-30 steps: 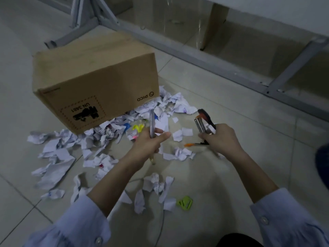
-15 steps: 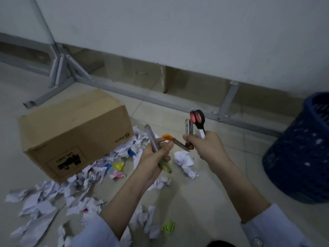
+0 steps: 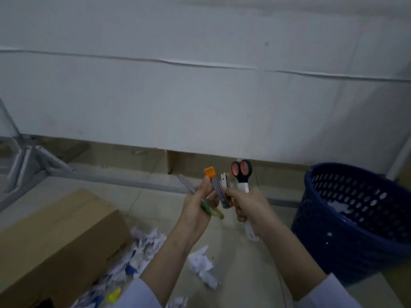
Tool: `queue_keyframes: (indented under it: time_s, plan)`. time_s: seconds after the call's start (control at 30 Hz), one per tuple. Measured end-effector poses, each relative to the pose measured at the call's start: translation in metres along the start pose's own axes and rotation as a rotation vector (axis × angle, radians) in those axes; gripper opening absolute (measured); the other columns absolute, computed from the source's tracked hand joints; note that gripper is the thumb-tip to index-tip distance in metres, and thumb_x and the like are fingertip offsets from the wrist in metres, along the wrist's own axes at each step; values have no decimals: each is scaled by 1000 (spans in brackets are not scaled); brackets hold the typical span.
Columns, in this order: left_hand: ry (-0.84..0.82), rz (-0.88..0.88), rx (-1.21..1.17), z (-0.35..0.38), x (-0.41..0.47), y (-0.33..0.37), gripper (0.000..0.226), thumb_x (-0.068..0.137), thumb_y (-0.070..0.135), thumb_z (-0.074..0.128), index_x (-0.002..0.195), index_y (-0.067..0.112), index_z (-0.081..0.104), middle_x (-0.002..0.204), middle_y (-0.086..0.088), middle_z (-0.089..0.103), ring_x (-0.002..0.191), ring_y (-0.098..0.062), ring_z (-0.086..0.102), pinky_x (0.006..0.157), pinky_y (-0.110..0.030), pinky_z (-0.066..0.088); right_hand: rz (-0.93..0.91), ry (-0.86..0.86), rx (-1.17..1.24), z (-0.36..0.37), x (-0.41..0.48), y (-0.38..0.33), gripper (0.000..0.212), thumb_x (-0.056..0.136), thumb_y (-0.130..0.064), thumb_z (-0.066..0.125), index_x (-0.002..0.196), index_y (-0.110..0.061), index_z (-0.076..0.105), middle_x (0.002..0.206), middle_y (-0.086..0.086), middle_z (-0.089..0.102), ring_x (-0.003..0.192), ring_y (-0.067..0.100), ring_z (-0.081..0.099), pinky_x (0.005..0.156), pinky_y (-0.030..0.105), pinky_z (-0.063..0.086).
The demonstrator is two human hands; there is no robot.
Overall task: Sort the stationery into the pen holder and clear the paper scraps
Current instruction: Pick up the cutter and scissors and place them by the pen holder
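My left hand (image 3: 196, 210) is raised and closed around a clear pen (image 3: 186, 185) and a green-tipped marker (image 3: 212, 210). Its thumb also presses on an orange-capped utility knife (image 3: 216, 186). My right hand (image 3: 251, 207) grips black-handled scissors (image 3: 242, 174) in a white sheath, together with a small stapler (image 3: 225, 180). The two hands almost touch at the knife. Crumpled white paper scraps (image 3: 201, 266) lie on the floor below, mixed with small coloured clips (image 3: 113, 294). No pen holder is in view.
A cardboard box (image 3: 55, 238) stands at lower left, beside the scraps. A dark blue perforated waste basket (image 3: 355, 218) with some paper inside stands at right. A white wall and a grey metal frame (image 3: 33, 163) are ahead.
Both hands have risen from the floor with the stationery in them. The orange-capped knife now stands upright between them. My head has tilted up, showing more wall and the basket.
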State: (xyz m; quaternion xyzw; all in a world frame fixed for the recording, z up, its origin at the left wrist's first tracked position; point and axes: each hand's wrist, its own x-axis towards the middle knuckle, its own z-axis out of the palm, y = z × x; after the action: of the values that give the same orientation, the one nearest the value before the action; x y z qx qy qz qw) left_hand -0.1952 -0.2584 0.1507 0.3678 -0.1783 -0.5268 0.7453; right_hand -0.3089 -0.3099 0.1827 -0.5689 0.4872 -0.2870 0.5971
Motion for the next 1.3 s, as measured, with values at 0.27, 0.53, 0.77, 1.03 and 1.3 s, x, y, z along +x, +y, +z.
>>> queue_keyframes:
  time_s: [0.27, 0.53, 0.77, 1.03, 1.3]
  plan:
    - [-24, -128, -72, 89, 64, 2, 66, 74, 36, 61, 123, -8, 50, 118, -27, 54, 101, -33, 56, 91, -43, 46, 40, 77, 31, -58, 37, -62, 20, 80, -23, 71, 82, -6, 59, 52, 0, 43, 43, 11, 34, 40, 23, 26]
    - [-25, -184, 89, 176, 108, -11, 21, 87, 12, 61, 103, -2, 62, 93, -13, 68, 82, -22, 64, 76, -37, 51, 38, 209, 91, -145, 32, -115, 13, 85, -21, 62, 80, -11, 55, 53, 0, 35, 42, 11, 30, 44, 25, 25]
    - [-349, -157, 251, 281, 117, -14, 31, 75, 27, 67, 96, 5, 61, 72, -1, 70, 61, -13, 66, 50, -26, 53, 32, 317, 114, -248, 9, -160, 20, 88, -32, 60, 92, -12, 57, 55, -3, 38, 41, 10, 34, 43, 24, 29]
    - [-713, -276, 155, 455, 114, -28, 49, 76, 43, 61, 112, 10, 59, 81, -3, 69, 63, -16, 65, 55, -29, 55, -44, 467, 225, -355, -43, -235, 32, 90, -44, 55, 98, -14, 55, 55, -4, 39, 43, 10, 32, 44, 25, 25]
    - [-989, -308, 72, 604, 94, 7, 26, 75, 34, 61, 88, 16, 76, 79, -6, 68, 67, -16, 67, 58, -28, 55, -68, 567, 362, -438, -90, -322, 38, 97, -50, 34, 88, -19, 54, 58, 4, 40, 34, 12, 38, 46, 29, 31]
